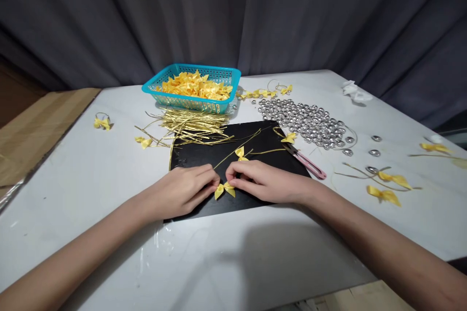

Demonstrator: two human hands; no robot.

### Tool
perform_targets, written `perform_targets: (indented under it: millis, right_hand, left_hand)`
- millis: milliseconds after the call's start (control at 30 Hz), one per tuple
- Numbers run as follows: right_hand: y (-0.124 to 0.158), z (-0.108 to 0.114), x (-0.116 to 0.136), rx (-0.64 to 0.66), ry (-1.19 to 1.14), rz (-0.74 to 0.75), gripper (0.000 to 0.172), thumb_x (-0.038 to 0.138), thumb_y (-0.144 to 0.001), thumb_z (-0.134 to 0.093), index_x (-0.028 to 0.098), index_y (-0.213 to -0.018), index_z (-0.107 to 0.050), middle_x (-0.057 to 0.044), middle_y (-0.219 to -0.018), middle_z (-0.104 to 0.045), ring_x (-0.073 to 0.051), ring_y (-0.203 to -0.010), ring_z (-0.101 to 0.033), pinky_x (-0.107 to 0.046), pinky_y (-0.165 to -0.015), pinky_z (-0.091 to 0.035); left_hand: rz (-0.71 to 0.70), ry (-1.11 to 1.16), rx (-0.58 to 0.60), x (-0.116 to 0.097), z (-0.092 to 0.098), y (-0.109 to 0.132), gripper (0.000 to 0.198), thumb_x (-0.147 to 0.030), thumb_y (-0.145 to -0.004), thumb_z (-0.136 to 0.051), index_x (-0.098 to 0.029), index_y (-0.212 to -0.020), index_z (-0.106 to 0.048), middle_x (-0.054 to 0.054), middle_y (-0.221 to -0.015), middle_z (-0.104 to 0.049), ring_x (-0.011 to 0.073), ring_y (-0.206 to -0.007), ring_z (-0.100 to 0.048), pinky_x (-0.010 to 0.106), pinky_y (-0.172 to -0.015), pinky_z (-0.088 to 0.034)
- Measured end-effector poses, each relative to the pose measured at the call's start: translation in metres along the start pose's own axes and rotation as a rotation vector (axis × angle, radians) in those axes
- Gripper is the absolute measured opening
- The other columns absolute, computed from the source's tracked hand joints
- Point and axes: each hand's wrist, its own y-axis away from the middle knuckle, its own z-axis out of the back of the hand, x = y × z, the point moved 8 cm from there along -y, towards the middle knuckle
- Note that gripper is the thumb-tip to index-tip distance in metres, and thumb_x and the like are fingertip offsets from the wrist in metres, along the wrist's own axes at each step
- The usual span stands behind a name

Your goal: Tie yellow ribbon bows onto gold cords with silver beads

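I have the left hand and right hand pinched on a bow at the mat's six o'clock, apparently mid-adjustment; the next move needs even tension.

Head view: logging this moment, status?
Left hand, right hand at yellow ribbon bow. Bow over flat black mat. Slim pink-handled tool nearby, not between hands.

"Is the far basket plastic?"
"Looks it, smooth with a sheen. The near, central yellow bow seems satiny cloth."
"And the gold strands?"
"Metallic-looking, glossy."
"The board?"
"Matt black, on a smooth, shiny white tabletop."
"Those silver beads at right?"
"Mirror-bright, like polished metal or coated plastic."
"And the curtain on the far side?"
"Dull, soft-looking cloth; the left-hand panel resembles matt cardboard."
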Motion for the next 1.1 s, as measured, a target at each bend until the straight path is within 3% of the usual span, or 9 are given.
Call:
perform_targets:
  millis: [667,967,1100]
  right_hand:
    - [0.005,-0.002,-0.003,0.059,0.042,-0.021,0.017,0.024,-0.096,-0.033,0.017,-0.084,-0.042,0.000,-0.078,-0.047,-0.010,-0.068,-0.041,-0.024,-0.065,-0.035]
    - [0.002,-0.004,-0.013,-0.001,-0.177,-0.160,0.015,0.029,-0.090,-0.047,0.015,-0.084,-0.051,0.005,-0.061,-0.041,-0.007,-0.054,-0.033,-0.019,-0.049,-0.027]
    - [0.000,-0.005,-0.014,-0.033,-0.231,-0.148,0.015,0.026,-0.091,-0.045,0.015,-0.082,-0.049,0.007,-0.059,-0.037,-0.006,-0.051,-0.029,-0.019,-0.048,-0.025]
  left_hand:
    - [-0.019,0.127,0.060,0.000,0.002,0.000,0.021,-0.026,-0.096,-0.030,-0.020,-0.086,-0.048,0.000,-0.081,-0.051,0.0121,-0.068,-0.049,0.024,-0.062,-0.035]
    - [0.066,0.271,0.014,0.011,0.001,0.002,0.021,-0.031,-0.097,-0.029,-0.021,-0.087,-0.045,-0.003,-0.077,-0.053,0.0107,-0.066,-0.049,0.023,-0.062,-0.035]
    - [0.068,0.272,0.017,0.008,0.000,0.002,0.023,-0.033,-0.096,-0.029,-0.021,-0.086,-0.045,-0.002,-0.078,-0.055,0.0114,-0.067,-0.051,0.023,-0.062,-0.035]
